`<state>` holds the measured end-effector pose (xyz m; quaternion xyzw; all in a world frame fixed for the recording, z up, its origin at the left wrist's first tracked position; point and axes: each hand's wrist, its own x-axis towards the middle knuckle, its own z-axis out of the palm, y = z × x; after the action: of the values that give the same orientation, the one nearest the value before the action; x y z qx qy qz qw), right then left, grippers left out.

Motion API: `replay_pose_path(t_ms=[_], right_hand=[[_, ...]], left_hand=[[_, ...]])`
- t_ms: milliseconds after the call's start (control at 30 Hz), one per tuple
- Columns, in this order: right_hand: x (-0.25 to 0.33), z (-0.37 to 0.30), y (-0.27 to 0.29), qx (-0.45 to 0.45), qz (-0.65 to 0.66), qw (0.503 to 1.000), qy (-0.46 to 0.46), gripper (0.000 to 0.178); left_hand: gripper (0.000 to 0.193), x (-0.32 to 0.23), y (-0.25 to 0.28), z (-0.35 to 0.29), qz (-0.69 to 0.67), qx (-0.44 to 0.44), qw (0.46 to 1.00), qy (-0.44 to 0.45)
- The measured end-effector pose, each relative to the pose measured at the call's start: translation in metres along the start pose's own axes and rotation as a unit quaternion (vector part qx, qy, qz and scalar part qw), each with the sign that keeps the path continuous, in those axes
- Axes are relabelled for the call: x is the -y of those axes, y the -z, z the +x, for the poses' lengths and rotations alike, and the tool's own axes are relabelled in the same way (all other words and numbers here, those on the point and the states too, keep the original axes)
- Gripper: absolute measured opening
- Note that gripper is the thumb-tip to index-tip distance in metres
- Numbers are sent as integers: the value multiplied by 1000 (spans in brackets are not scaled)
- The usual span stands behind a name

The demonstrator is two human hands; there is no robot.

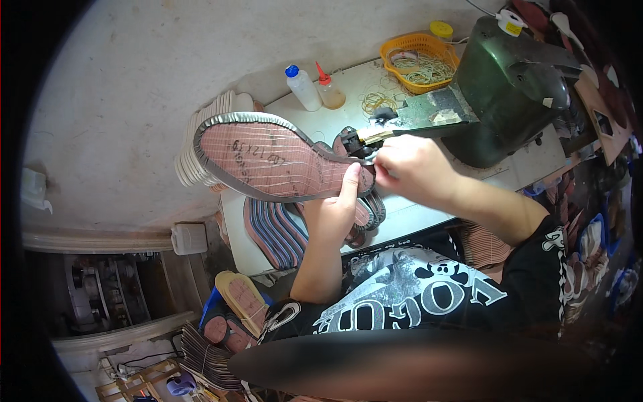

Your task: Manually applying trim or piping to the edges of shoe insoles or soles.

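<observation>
A large pink shoe insole with dark edging, gathered into pleats round its toe, is held up level in front of the sewing machine. My left hand is closed on its heel end, thumb on top and the other fingers hidden beneath. At the heel's right edge, my right hand is closed in a pinch on the edging; its fingertips are partly hidden. Just beyond the heel sits the black working head of the dark green machine. The insole hides whether its edge touches the head.
Striped insoles lie stacked on the white table. Behind stand a blue-capped bottle, a red-tipped bottle and a yellow basket of thin cord. Pale soles are piled at the left, with more soles below.
</observation>
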<state>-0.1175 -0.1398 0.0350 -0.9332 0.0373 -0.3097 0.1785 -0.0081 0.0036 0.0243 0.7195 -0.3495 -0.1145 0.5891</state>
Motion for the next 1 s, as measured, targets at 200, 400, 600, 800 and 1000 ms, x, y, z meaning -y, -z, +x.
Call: replay_pose_path(t_ms=[200,400,600,800,1000], right_hand=[[-9,5,12,113,219,966,-84,16],[-14,-1,12,50,131,990,12,11],[-20,-39,-23,123,582,752,-284,28],[5,-43,-56,-4,667,664,-337,37],[1,-28,-64,-17,646,667,-371,31]], left_hand=[[21,8,2,5,-98,34,994,28],[20,0,1,9,-107,53,992,49],[20,-6,2,24,-226,58,971,61],[24,13,-15,53,-204,45,976,69],[24,62,-26,82,-263,29,956,124]])
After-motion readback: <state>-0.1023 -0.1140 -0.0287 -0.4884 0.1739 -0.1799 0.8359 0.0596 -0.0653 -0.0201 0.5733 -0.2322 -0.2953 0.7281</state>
